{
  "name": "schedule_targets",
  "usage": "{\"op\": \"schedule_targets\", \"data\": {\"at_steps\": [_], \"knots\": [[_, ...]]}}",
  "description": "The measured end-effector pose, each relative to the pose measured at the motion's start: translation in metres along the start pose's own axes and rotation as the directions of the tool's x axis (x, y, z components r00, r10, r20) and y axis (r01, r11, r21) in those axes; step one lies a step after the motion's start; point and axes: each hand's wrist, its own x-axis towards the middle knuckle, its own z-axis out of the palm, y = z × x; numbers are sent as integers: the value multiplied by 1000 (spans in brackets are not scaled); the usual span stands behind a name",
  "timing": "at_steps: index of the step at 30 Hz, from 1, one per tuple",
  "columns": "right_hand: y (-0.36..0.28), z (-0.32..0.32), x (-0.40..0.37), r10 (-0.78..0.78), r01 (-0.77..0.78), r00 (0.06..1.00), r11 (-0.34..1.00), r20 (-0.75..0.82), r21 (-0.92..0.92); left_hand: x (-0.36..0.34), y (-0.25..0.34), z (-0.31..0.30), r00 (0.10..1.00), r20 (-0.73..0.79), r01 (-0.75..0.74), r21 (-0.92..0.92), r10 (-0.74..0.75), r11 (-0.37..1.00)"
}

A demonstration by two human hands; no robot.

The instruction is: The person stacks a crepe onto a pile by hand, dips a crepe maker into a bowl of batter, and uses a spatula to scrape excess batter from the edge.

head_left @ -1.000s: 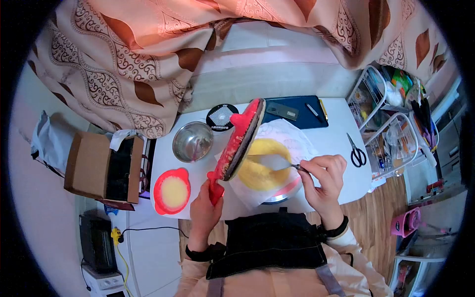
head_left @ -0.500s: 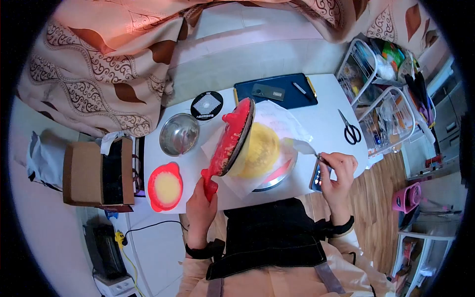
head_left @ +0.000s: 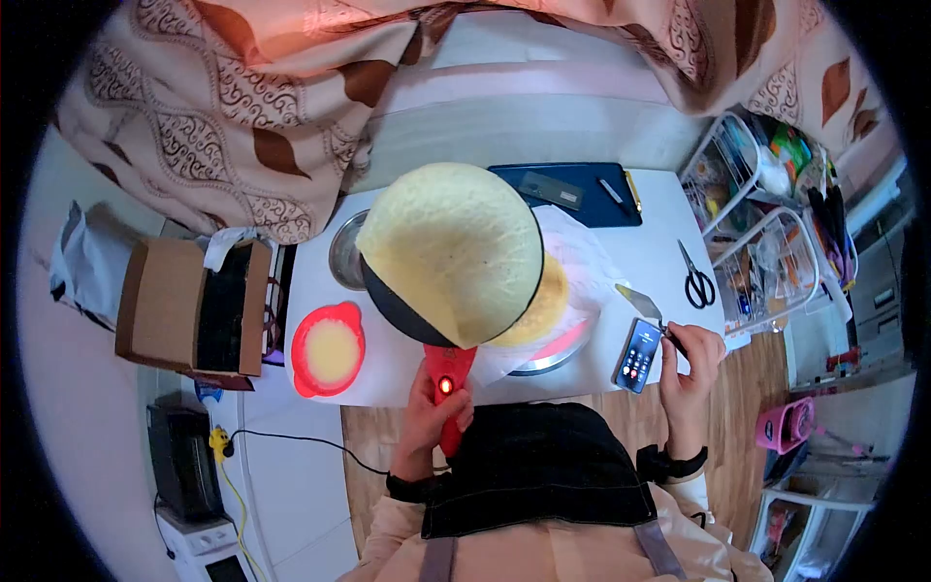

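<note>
My left hand (head_left: pixel 433 415) is closed round the red handle of an electric crepe maker (head_left: pixel 396 315). Its round black plate faces up toward me, and a thin pale crepe (head_left: pixel 451 242) covers most of it. At the lower left the crepe's edge is folded over, baring dark plate. My right hand (head_left: pixel 692 361) grips a small spatula (head_left: pixel 638 302) by its black handle, the blade pointing up and left above the table. Partly hidden behind the plate, yellow crepes (head_left: pixel 546 308) lie on white paper (head_left: pixel 587 257) over a round metal-rimmed base.
A red dish (head_left: pixel 302 354) of pale batter stands at the left, with a metal bowl (head_left: pixel 345 257) behind it. A lit phone (head_left: pixel 637 356) lies beside my right hand. Scissors (head_left: pixel 696 276) lie at the right; a dark blue tray (head_left: pixel 606 209) stands at the back.
The crepe maker has turned from nearly edge-on, plate facing right, to plate facing up, showing the crepe. My right hand and the spatula have moved right, away from the stacked crepes.
</note>
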Motion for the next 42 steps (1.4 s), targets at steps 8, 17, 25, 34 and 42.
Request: {"op": "schedule_targets", "data": {"at_steps": [8,17,25,34,42], "knots": [[-6,12,8,-83,83,996,996,-14,26,-11,-1,-9,997,80,-8,-200,25,980],[75,38,-64,479,-549,834,773,275,317,-21,-15,-48,985,-151,83,-40,-89,996],[85,33,-75,516,-634,752,738,409,234,-81,-27,-81,906,-406,118,-19,-116,993],[95,49,-32,501,-579,815,671,292,464,-105,-41,-118,848,-438,351,45,-297,935],[31,11,-59,568,-652,755,706,327,278,-79,-58,-161,861,-273,419,-93,-428,903]]}}
